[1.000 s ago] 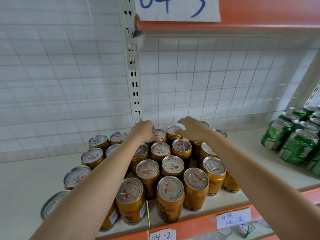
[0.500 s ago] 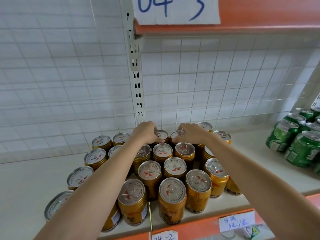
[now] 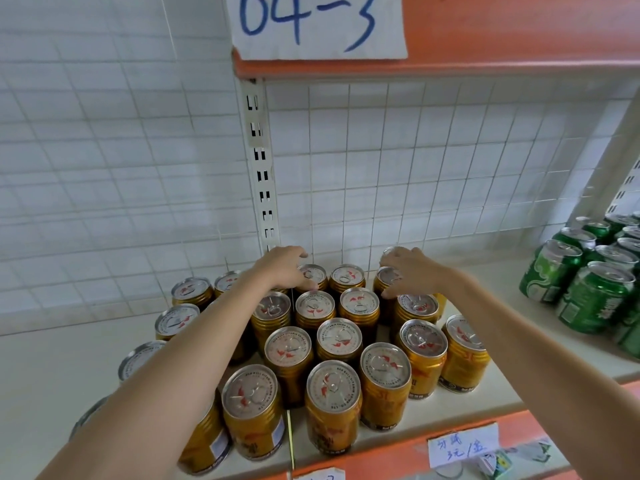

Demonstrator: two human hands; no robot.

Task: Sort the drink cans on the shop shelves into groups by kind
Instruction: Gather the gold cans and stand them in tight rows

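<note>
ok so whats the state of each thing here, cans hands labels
gold cans: upright, sealed, clustered together on the shelf
green cans: grouped apart at the right, tabs unpulled where visible
left hand: fingers curled over a back-row gold can
right hand: fingers curled on a back-row gold can
04-3 label: stuck on the upper shelf edge
price tag: handwritten, on the lower shelf edge

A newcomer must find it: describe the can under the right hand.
Start at the paper sign reading 04-3, then drop to the gold cans below. The right hand grips a gold can in the back row, the only one with fingers round its top.
</note>
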